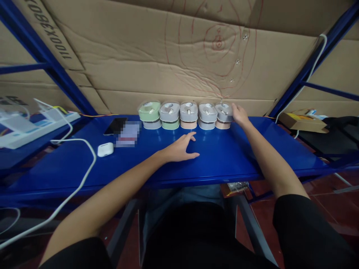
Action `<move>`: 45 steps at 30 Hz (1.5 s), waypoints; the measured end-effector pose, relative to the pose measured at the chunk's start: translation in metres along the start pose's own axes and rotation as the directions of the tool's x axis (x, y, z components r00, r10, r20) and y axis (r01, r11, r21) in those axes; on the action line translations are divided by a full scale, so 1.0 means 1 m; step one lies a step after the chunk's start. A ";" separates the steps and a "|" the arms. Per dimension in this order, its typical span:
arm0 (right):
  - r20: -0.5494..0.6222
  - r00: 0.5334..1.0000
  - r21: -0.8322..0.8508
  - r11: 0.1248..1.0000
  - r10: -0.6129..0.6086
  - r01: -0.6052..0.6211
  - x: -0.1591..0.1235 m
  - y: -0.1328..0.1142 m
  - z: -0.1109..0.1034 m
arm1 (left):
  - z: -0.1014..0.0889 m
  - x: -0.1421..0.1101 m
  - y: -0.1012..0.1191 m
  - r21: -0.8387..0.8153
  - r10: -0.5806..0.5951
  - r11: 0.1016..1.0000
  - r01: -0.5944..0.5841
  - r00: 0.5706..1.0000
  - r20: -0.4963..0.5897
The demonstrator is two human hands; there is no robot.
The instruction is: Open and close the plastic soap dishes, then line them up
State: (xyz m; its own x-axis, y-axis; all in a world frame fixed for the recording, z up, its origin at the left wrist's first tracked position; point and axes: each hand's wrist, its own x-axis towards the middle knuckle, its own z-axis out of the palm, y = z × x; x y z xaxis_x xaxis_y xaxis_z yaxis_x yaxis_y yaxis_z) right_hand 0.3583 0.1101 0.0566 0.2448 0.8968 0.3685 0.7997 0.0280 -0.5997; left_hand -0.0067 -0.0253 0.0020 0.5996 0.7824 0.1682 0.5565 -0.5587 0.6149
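Note:
Several small lidded containers stand in a row of two-high stacks at the back of the blue table. Under clear lids, the upper ones are a green container (149,111) at the left end and grey ones beside it. The lower tier mixes grey, a green container (171,124) and peach ones. My right hand (239,114) closes on the right edge of the rightmost upper grey container (224,113), which rests on a peach container (223,125); some fingertips are hidden. In front of the row, my left hand (182,147) is open over the tabletop, thumb and fingers apart, holding nothing.
Left on the blue table (218,164) lie a dark phone (115,126), a blurred-out card (127,135) and a white earbud case (105,149). A white cable (81,183) crosses the left side near a power strip (39,129). Cardboard (134,63) walls the back; a small box (301,122) sits right.

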 end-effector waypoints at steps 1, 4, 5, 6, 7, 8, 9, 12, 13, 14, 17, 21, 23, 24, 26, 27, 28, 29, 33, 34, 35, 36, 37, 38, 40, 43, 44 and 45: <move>-0.047 0.999 -0.031 1.000 -0.001 0.000 -0.005 -0.005 -0.001 | 0.000 0.000 0.000 -0.002 0.001 1.000 -0.001 1.000 -0.002; -0.186 0.962 -0.134 0.975 -0.200 0.176 -0.021 -0.028 -0.005 | 0.000 0.000 0.000 -0.001 -0.004 1.000 0.004 1.000 0.003; -0.175 0.934 -0.160 0.945 -0.312 0.286 -0.026 -0.038 -0.004 | 0.000 0.000 0.001 0.001 -0.008 1.000 0.008 1.000 0.005; -0.127 0.897 -0.178 0.900 -0.422 0.398 -0.029 -0.050 0.000 | 0.000 0.000 0.001 0.001 -0.010 1.000 0.010 1.000 0.005; -0.053 0.853 -0.188 0.844 -0.520 0.503 -0.033 -0.063 0.005 | 0.000 0.000 0.002 0.000 -0.008 1.000 0.008 1.000 0.001; 0.032 0.798 -0.191 0.780 -0.602 0.596 -0.035 -0.076 0.013 | 0.000 0.000 0.002 -0.002 -0.002 1.000 0.002 1.000 -0.006; 0.113 0.739 -0.187 0.716 -0.664 0.672 -0.037 -0.089 0.023 | 0.000 0.000 0.002 -0.005 0.007 1.000 -0.007 1.000 -0.015; 0.275 0.606 -0.195 0.574 -0.746 0.795 -0.040 -0.120 0.057 | 0.000 0.000 0.002 -0.009 0.034 0.999 -0.034 0.999 -0.034; 0.313 0.589 -0.215 0.548 -0.745 0.808 -0.042 -0.127 0.067 | 0.000 0.000 0.001 -0.009 0.039 0.999 -0.039 0.999 -0.034; 0.343 0.582 -0.238 0.532 -0.737 0.813 -0.043 -0.132 0.075 | 0.001 0.001 0.001 -0.008 0.042 0.999 -0.042 0.999 -0.033; 0.385 0.595 -0.301 0.513 -0.706 0.804 -0.052 -0.138 0.087 | 0.001 0.001 0.000 -0.003 0.041 0.999 -0.041 0.999 -0.028; 0.376 0.561 -0.330 0.459 -0.738 0.825 -0.065 -0.133 0.077 | 0.000 0.002 0.002 0.016 0.036 0.999 -0.036 0.999 -0.036; 0.362 0.537 -0.282 0.459 -0.762 0.842 -0.072 -0.129 0.068 | -0.003 0.002 0.005 0.011 0.053 0.999 -0.053 0.996 -0.076; 0.342 0.537 -0.245 0.479 -0.771 0.843 -0.075 -0.127 0.062 | -0.006 0.002 0.007 0.004 0.067 0.998 -0.067 0.991 -0.120; 0.269 0.566 -0.173 0.539 -0.779 0.825 -0.081 -0.121 0.050 | -0.013 0.001 0.009 -0.007 0.083 0.996 -0.088 0.963 -0.255; 0.223 0.585 -0.146 0.566 -0.780 0.811 -0.084 -0.117 0.042 | -0.018 0.001 0.009 -0.010 0.080 0.996 -0.089 0.939 -0.335; 0.175 0.600 -0.123 0.587 -0.781 0.800 -0.088 -0.112 0.035 | -0.023 0.001 0.008 -0.016 0.071 0.996 -0.086 0.907 -0.416; 0.131 0.607 -0.097 0.600 -0.783 0.794 -0.092 -0.106 0.027 | -0.029 0.001 0.006 -0.028 0.059 0.996 -0.084 0.868 -0.494; 0.088 0.562 0.057 0.568 -0.822 0.821 -0.113 -0.082 0.006 | -0.051 0.002 -0.013 -0.151 0.011 0.979 -0.138 0.773 -0.635; 0.107 0.547 0.097 0.556 -0.830 0.825 -0.119 -0.077 0.004 | -0.054 0.003 -0.018 -0.193 0.005 0.970 -0.151 0.798 -0.602; 0.128 0.531 0.136 0.545 -0.838 0.827 -0.125 -0.071 0.005 | -0.056 0.004 -0.023 -0.235 0.005 0.959 -0.157 0.841 -0.541; 0.145 0.514 0.174 0.533 -0.846 0.828 -0.130 -0.067 0.007 | -0.057 0.004 -0.027 -0.276 0.012 0.948 -0.155 0.889 -0.459; 0.158 0.497 0.210 0.521 -0.853 0.827 -0.134 -0.062 0.010 | -0.057 0.004 -0.029 -0.313 0.024 0.938 -0.149 0.930 -0.368; 0.166 0.479 0.246 0.506 -0.862 0.827 -0.137 -0.059 0.014 | -0.056 0.004 -0.031 -0.346 0.039 0.928 -0.138 0.960 -0.279; 0.172 0.453 0.303 0.485 -0.875 0.821 -0.139 -0.053 0.022 | -0.051 0.003 -0.031 -0.393 0.061 0.913 -0.112 0.988 -0.140; 0.217 0.447 0.338 0.496 -0.868 0.800 -0.134 -0.046 0.028 | -0.043 0.002 -0.028 -0.398 0.050 0.913 -0.085 0.994 -0.098; 0.251 0.446 0.341 0.510 -0.859 0.790 -0.132 -0.044 0.027 | -0.040 0.002 -0.026 -0.379 0.038 0.922 -0.084 0.991 -0.126; 0.296 0.444 0.343 0.528 -0.846 0.777 -0.130 -0.043 0.026 | -0.037 0.002 -0.024 -0.346 0.031 0.934 -0.086 0.986 -0.162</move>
State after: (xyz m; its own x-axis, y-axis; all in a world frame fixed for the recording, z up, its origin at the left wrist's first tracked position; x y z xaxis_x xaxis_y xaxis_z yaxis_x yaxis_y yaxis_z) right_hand 0.2778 0.0041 0.0160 -0.7295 0.5054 0.4610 0.4245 0.8629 -0.2743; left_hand -0.0399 -0.0005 0.0160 0.5153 0.7990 0.3099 0.2695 -0.4944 0.8264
